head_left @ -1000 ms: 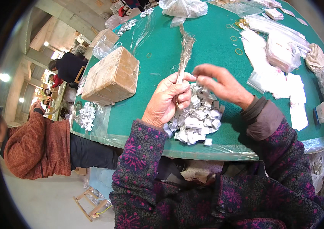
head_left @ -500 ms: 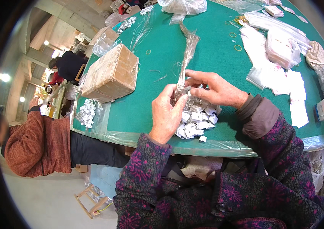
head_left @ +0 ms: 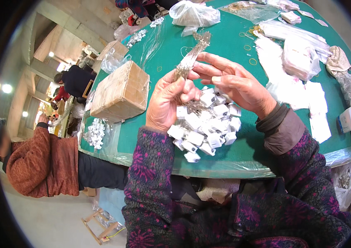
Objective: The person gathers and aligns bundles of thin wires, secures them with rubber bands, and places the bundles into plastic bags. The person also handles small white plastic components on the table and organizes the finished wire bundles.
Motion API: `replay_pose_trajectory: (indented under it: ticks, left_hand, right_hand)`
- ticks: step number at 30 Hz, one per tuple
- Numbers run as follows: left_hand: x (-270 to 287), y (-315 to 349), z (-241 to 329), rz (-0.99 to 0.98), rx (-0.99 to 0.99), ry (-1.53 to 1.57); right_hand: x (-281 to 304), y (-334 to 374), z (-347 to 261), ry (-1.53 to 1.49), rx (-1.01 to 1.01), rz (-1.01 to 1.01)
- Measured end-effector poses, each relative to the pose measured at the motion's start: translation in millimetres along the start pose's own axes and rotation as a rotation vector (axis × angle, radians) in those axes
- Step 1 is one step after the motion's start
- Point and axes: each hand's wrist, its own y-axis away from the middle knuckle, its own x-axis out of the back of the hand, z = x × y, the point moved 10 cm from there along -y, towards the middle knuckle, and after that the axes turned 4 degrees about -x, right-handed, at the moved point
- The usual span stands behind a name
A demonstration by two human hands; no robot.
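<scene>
My left hand [head_left: 166, 96] is closed round a bundle of thin, silvery-brown strands [head_left: 192, 57], whose loose end sticks up above my fist. Below the fist hangs a thick cluster of small white block-shaped pieces [head_left: 212, 131], which looks joined to the strands. My right hand [head_left: 241, 84] is beside the bundle on its right, with its fingers curved and apart and nothing visible in them. Its fingertips are close to the strands; whether they touch them I cannot tell.
A taped cardboard box [head_left: 119, 93] stands on the green table [head_left: 241, 159], left of my hands. More white pieces [head_left: 96, 133] lie near it. To the right are plastic bags [head_left: 301, 58], rubber bands [head_left: 253, 61] and a cloth [head_left: 337, 61]. A person in a brown jacket [head_left: 39, 161] is at far left.
My left hand has wrapped its fingers round the strands and moved slightly left. The white cluster now appears larger and more in view. My right hand's fingers have spread upward beside the bundle.
</scene>
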Motion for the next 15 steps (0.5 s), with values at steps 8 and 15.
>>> replay_pose_trajectory:
  ticks: [8, 15]
  left_hand:
    - [-7.9, 9.0, -80.9, -0.202, 0.281, 0.240]
    - [11.4, 4.0, -71.7, -0.005, 0.195, -0.141]
  right_hand:
    - [49.8, 20.4, 63.1, 0.017, -0.576, 0.201]
    - [37.6, 10.9, 35.7, 0.024, -0.200, 0.075]
